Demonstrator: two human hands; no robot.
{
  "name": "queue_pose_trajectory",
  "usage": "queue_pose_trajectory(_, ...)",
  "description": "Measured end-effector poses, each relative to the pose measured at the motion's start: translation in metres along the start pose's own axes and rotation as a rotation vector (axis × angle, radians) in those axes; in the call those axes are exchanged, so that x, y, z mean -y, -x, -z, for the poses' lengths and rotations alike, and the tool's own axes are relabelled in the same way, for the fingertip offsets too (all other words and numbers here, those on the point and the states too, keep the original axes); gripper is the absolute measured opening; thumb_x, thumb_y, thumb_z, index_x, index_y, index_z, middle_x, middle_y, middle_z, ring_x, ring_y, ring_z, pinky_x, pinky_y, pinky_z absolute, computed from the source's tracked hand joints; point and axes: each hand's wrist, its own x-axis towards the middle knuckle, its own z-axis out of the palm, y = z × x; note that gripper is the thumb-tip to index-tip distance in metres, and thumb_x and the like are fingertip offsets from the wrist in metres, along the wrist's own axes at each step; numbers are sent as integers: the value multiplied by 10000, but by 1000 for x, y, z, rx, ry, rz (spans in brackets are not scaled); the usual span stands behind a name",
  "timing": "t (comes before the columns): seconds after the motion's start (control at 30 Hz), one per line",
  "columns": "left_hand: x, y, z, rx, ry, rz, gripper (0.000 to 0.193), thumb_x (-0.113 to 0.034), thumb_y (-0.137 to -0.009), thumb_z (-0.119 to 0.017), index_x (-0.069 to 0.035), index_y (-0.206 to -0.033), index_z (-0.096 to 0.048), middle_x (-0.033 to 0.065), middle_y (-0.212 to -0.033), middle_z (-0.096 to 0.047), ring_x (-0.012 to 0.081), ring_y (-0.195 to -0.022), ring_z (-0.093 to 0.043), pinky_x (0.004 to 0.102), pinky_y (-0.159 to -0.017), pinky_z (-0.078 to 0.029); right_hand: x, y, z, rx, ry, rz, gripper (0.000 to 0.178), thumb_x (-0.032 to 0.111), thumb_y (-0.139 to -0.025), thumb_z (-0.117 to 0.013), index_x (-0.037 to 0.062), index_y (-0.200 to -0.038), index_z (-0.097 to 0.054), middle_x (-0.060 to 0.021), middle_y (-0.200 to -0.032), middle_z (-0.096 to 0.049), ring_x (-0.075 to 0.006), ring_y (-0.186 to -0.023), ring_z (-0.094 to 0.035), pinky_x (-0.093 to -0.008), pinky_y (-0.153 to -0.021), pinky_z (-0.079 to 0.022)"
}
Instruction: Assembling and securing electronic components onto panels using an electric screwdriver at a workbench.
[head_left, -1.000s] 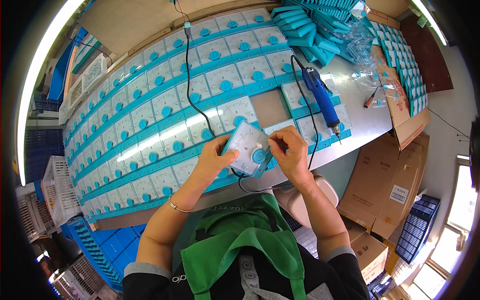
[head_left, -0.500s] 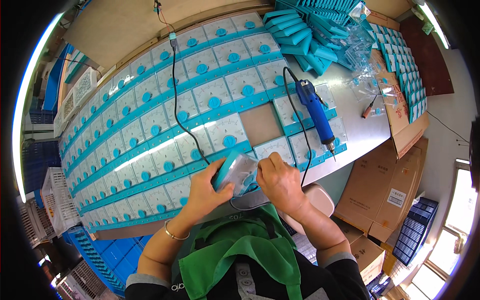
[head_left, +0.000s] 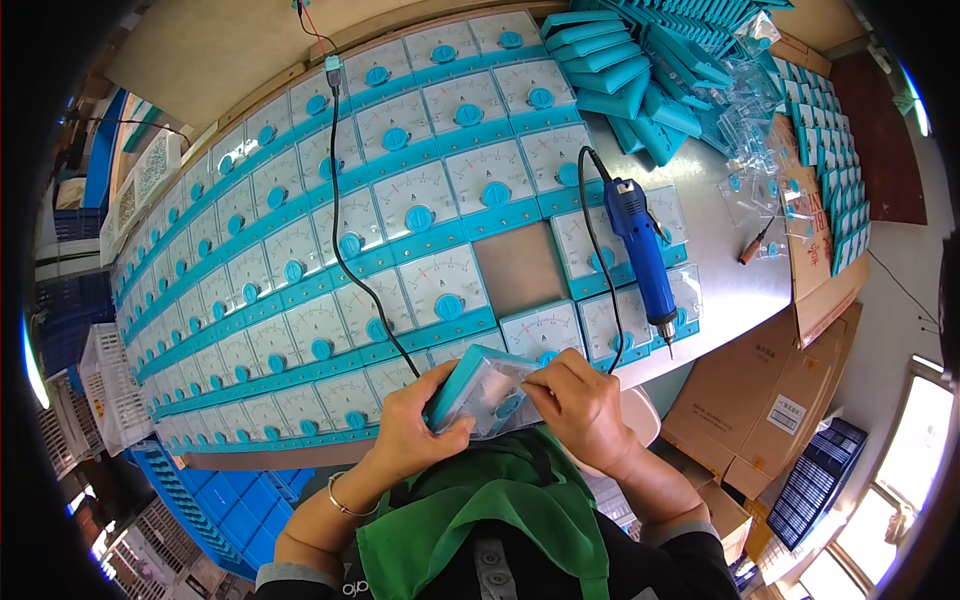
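My left hand [head_left: 415, 425] grips a panel meter [head_left: 458, 388] by its teal base, thumb in front and fingers behind. The meter is tilted, and its clear cover [head_left: 485, 412] with a teal round knob faces my right hand. My right hand [head_left: 580, 408] is closed, thumb and forefinger pinched at the cover's right edge; the exact spot between the fingertips is hidden. Just beyond my hands lie rows of finished-looking meters [head_left: 445, 285] with white dials and teal knobs. A blue electric screwdriver [head_left: 640, 245] rests on the meters to the right, bit toward me.
A black cable [head_left: 337, 190] runs across the meters. Teal housings [head_left: 600, 60] and clear covers [head_left: 745, 130] are heaped at the far right, near a small screwdriver [head_left: 755, 243]. Cardboard boxes [head_left: 760, 390] stand beside the bench at right, blue crates [head_left: 235, 510] at lower left.
The held meter and both hands have come nearer my body, and the meter's clear face shows more. The right hand stays pinched at the cover's edge. My view has shifted slightly.
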Motion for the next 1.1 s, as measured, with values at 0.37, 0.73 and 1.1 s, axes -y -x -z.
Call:
queue_pose_trajectory(0.37, -2, -80, 16, -14, 369, 54, 560, -176, -791, -711, 46, -1271, -528, 64, -1040, -612, 155, -932, -588, 295, -848, -480, -37, 11, 30, -96, -442, -325, 270, 43, -797, -730, 12, -1026, -591, -47, -785, -537, -88, -588, -507, -238, -509, -411)
queue_pose_trajectory(0.73, -7, -154, 23, 177, -1, -29, 501, -145, -837, -667, 44, -1281, -531, 91, -1084, -639, 151, -948, -600, 296, -856, -483, -79, 56, 68, -316, -326, -343, 163, 21, -814, -679, 8, -971, -638, -95, -766, -573, -178, -583, -552, -289, -533, -447)
queue_pose_trajectory(1.1, -11, -167, -3, 244, -546, -115, 445, -185, -828, -677, -12, -1228, -589, 200, -1044, -662, 295, -875, -652, 352, -777, -493, -82, 56, 65, -237, -347, -344, 133, 3, -820, -672, -3, -947, -633, -81, -773, -596, -145, -648, -592, -260, -575, -462)
